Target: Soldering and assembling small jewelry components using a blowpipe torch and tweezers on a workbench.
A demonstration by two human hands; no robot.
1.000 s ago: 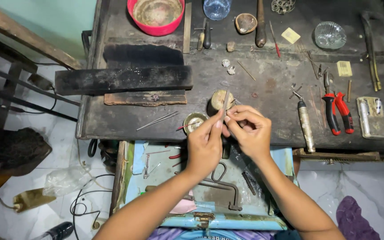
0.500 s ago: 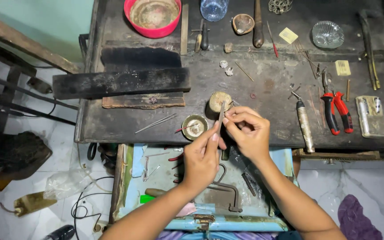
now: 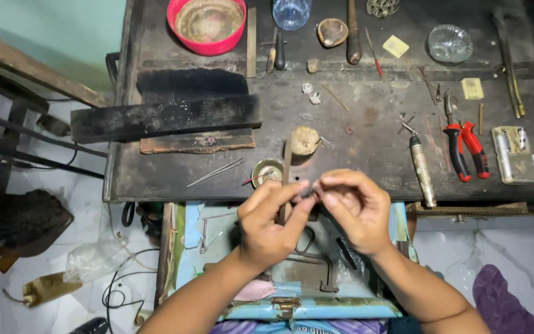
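My left hand [image 3: 273, 219] and my right hand [image 3: 353, 210] meet at the near edge of a dark, worn workbench [image 3: 353, 117]. The left hand's fingers pinch a thin flat metal file [image 3: 287, 162] that points away from me. Both hands' fingertips close on a very small piece [image 3: 309, 190] between them; it is too small to make out. Just beyond the fingers sit a small brass cup [image 3: 268, 171] and a round wooden stub [image 3: 305, 140].
Red-handled pliers [image 3: 463, 146], a metal-handled tool [image 3: 421, 167], a flat tin [image 3: 513, 154], a red bowl [image 3: 208, 23], a glass dish [image 3: 450, 42] and a charred wooden block [image 3: 167, 117] lie on the bench. A blue tray [image 3: 316, 297] with tools rests below my hands.
Both hands have drawn slightly back toward me, and the file now stands more upright between the fingers. The bench items have not moved.
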